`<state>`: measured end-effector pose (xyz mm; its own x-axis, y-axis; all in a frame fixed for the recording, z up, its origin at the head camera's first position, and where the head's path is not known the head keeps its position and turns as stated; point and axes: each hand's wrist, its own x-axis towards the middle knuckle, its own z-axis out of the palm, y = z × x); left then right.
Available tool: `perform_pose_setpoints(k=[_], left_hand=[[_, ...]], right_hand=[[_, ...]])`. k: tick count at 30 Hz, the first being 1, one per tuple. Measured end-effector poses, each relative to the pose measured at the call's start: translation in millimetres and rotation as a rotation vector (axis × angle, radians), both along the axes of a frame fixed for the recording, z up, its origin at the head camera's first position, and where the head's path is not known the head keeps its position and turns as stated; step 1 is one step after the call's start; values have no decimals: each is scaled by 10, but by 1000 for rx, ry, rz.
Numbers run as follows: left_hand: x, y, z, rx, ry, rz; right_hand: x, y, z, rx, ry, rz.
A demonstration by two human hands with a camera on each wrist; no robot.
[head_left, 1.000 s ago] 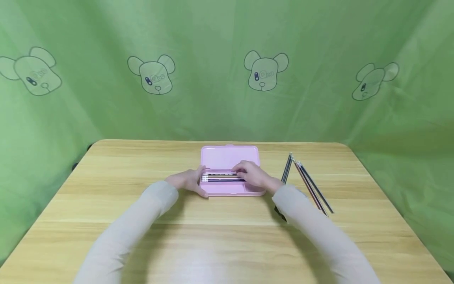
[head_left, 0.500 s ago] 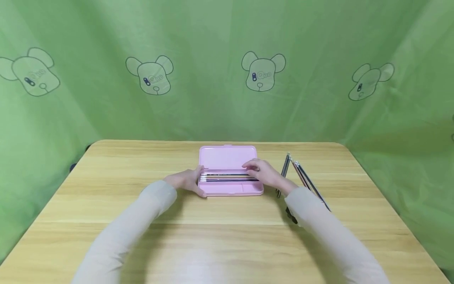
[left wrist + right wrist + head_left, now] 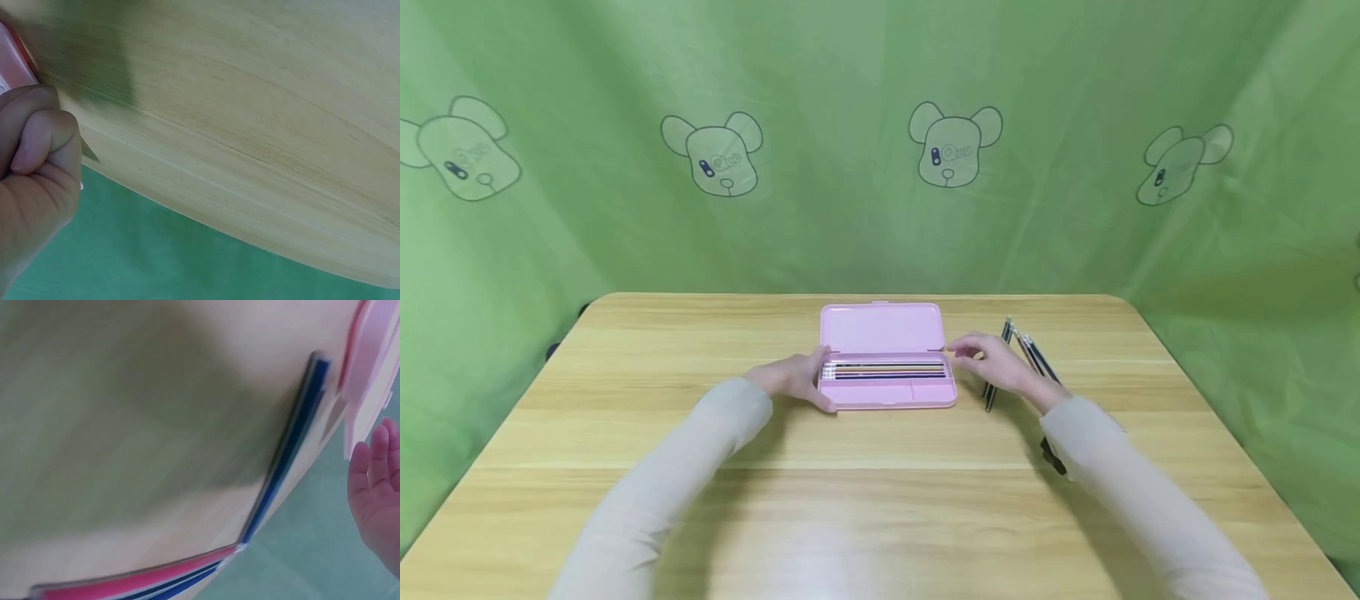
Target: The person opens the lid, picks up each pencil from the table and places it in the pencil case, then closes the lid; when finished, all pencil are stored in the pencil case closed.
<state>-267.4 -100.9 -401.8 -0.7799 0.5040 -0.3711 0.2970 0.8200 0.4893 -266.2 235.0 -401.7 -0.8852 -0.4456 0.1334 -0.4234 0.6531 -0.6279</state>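
Case (image 3: 882,327) on wood-grain table (image 3: 865,533), green curtain (image 3: 835,237) behind.

The head view is bright, with pale glare and soft shadows on the surface (image 3: 880,517); the wrist views are dimmer, the right one blurred.

On the wooden table (image 3: 775,517) we see the left hand (image 3: 793,377) holding the left end of an open pink case (image 3: 865,395) with pencils (image 3: 886,371) in its back compartment, while the right hand (image 3: 994,364), near the case's right end, partly hides more pencils (image 3: 990,398).
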Motion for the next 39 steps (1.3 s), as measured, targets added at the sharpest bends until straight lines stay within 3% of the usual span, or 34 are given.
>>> perform_pose_setpoints(k=[11,20,28,39], left_hand=[[5,8,11,-11,4,3],[18,5,29,-2,-3,5],[19,-1,26,6,5,-4],[16,-3,19,12,5,-5]], right_hand=[[132,357,-30,41,22,-65],[208,558,-40,55,-14,-91],[259,730,-15,82,-9,-193],[245,922,30,155,-70,-320]])
